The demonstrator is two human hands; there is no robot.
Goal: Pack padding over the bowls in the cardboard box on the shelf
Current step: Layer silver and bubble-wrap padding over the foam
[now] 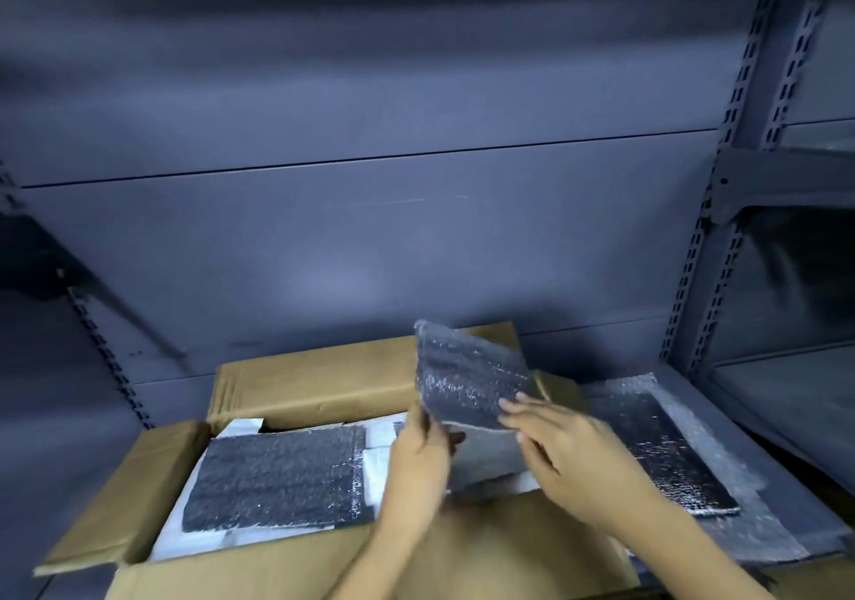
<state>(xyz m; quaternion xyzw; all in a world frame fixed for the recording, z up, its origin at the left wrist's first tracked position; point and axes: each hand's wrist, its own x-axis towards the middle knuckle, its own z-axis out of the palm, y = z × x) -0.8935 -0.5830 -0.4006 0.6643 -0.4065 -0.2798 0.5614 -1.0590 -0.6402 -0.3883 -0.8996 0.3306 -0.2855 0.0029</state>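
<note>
on the grey metal shelf (pixel 782 465), the open brown cardboard box (pixel 314 382) sits with its flaps spread. a dark grey bubble-wrap sheet (pixel 467 377) is tilted up over the box's right half. the left hand (pixel 418 451) grips its lower left edge and the right hand (pixel 569 456) pinches its lower right edge. a second dark padding sheet (pixel 277 479) lies flat in the box's left half on white paper (pixel 379 456). a loose bubble-wrap pile (pixel 666 456) lies on the shelf just right of the box.

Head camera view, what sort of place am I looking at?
Probably a storeroom or warehouse packing spot: slotted metal shelving, an open cardboard box on the shelf, and padding sheets piled beside it.
</note>
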